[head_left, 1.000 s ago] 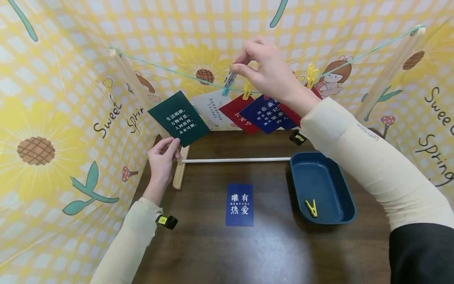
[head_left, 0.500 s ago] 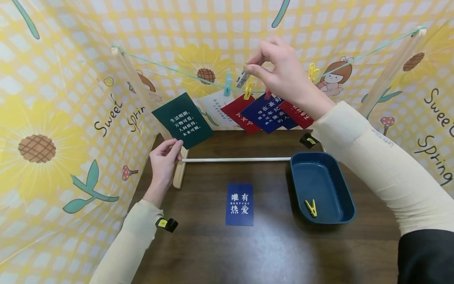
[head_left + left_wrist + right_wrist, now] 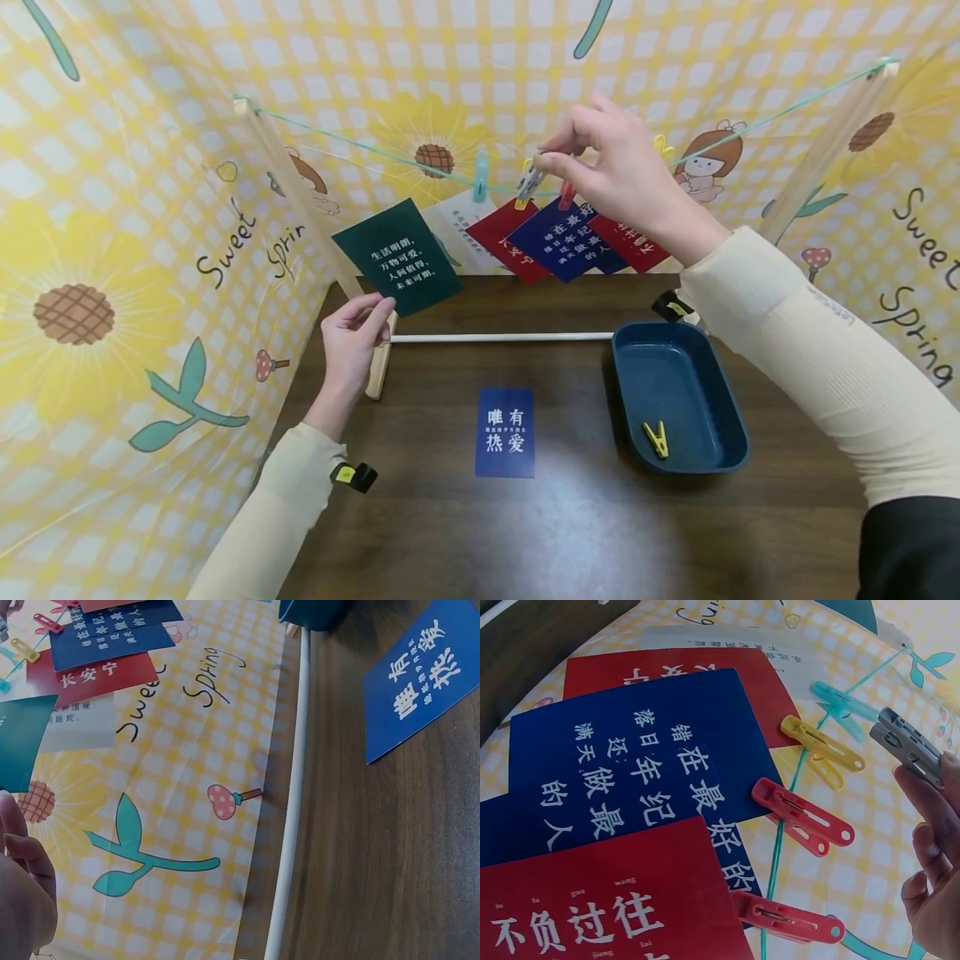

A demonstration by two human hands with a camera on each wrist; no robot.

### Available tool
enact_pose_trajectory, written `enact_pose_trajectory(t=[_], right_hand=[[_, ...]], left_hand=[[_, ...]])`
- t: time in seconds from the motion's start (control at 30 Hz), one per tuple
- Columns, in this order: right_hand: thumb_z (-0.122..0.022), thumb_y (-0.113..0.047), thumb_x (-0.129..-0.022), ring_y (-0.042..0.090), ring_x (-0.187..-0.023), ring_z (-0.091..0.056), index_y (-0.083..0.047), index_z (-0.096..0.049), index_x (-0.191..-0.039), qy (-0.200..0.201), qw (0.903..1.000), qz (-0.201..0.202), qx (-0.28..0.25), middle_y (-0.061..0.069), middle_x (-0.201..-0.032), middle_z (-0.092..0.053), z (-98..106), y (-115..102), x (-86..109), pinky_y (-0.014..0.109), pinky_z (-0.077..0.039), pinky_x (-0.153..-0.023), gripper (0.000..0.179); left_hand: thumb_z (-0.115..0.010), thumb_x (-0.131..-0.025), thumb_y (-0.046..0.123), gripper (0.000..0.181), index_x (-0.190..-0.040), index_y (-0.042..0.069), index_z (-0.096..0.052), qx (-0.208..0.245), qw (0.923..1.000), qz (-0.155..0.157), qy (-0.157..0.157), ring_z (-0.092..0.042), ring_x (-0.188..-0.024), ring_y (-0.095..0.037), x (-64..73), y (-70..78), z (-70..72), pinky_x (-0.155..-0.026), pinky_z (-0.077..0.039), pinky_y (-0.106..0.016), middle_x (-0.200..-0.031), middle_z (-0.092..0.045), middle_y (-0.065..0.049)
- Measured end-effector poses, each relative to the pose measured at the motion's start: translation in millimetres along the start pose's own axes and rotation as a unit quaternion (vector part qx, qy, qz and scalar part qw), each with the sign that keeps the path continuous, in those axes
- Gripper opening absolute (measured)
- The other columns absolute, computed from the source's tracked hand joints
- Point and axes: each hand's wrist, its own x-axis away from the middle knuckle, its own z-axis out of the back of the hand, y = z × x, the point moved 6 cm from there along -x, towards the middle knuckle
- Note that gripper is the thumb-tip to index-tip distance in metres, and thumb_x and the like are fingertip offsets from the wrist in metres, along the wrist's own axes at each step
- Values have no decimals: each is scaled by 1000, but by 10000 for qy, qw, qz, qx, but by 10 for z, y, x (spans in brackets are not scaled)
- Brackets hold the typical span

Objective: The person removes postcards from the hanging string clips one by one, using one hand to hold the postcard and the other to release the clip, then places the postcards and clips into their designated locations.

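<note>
My left hand (image 3: 352, 337) pinches the lower corner of a dark green card (image 3: 399, 257) with white writing, left of the hanging cards. Between thumb and fingers of my right hand (image 3: 618, 162) is a grey clothespin (image 3: 909, 746), held in front of the line and apart from it in the right wrist view. On the green string (image 3: 360, 150) hang a white card (image 3: 453, 221), a red card (image 3: 682, 664), a blue card (image 3: 637, 757) and another red card (image 3: 615, 900). Turquoise (image 3: 481, 177), yellow (image 3: 821, 746) and red clothespins (image 3: 802, 814) grip the string.
Wooden posts (image 3: 288, 183) hold the string at both sides, joined low by a white rod (image 3: 502, 337). A blue card (image 3: 505, 433) lies on the brown table (image 3: 420, 525). To its right, a blue tray (image 3: 678, 367) holds a yellow clothespin (image 3: 657, 439). Checked cloth (image 3: 315, 50) surrounds the table.
My right hand has moved right along the line with the grey clothespin, away from the turquoise one. My left hand has shifted the green card slightly right.
</note>
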Motion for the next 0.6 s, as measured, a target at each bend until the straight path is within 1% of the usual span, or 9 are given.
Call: enact_pose_trajectory(t=[0.13,0.2,0.27,0.33,0.43,0.5,0.57,0.6], right_hand=[[-71,-21,-101,18,-104,-52,-3,-71,-107,-61,9999,-149,-35,9,-104,-70,-5,17,61,32,-37,-84,19],[-70,-22,-101,18,-106,-52,-3,-71,-108,-96,9997,-206,-76,9,-106,-67,-6,28,91,33,-39,-84,19],[-70,-21,-101,19,-108,-53,-3,-71,-109,-123,9996,-206,-115,9,-107,-67,-4,41,117,34,-40,-84,19],[-70,-21,-101,20,-109,-54,-3,-71,-109,-139,9996,-237,-78,10,-107,-66,0,58,145,34,-40,-85,19],[-71,-21,-101,19,-104,-52,-3,-70,-108,-168,9994,-308,-3,10,-106,-68,0,90,193,33,-38,-82,19],[-71,-21,-101,18,-100,-50,-3,-71,-107,-168,9993,-320,43,9,-107,-69,-2,111,229,32,-38,-79,19],[-72,-20,-100,18,-99,-50,-3,-71,-107,-168,9994,-309,17,9,-107,-69,-6,130,265,33,-39,-78,18],[-72,-19,-100,19,-99,-50,-3,-71,-108,-165,9995,-273,3,10,-107,-69,-7,137,282,34,-40,-78,18]], left_hand=[[-75,-95,2,11,-100,-8,-76,-14,10000,-14,27,-54,-51,-9,10,-1,-7,-52,-45,-19,-74,-70,2],[-75,-95,2,13,-100,-10,-75,-21,10000,-29,39,-54,-51,-9,14,-4,-7,-52,-45,-19,-73,-70,2],[-75,-94,2,10,-98,-7,-76,2,10000,-29,42,-54,-51,-10,16,-13,-11,-52,-45,-19,-73,-69,2],[-75,-94,1,4,-96,-1,-79,23,10000,-36,25,-54,-51,-11,18,-19,-22,-52,-44,-18,-73,-69,0],[-75,-94,0,8,-93,6,-80,60,10000,-46,-31,-54,-51,-11,24,-30,-43,-51,-42,-19,-72,-69,-2],[-74,-94,-1,8,-93,4,-80,52,9999,-66,-69,-53,-51,-12,32,-31,-56,-51,-40,-19,-70,-67,-2],[-74,-94,0,4,-94,0,-79,25,9999,-87,-108,-52,-51,-11,40,-39,-66,-50,-38,-19,-69,-66,0],[-74,-94,-1,5,-94,0,-79,19,9999,-92,-130,-52,-51,-11,46,-44,-71,-50,-38,-19,-69,-66,0]])
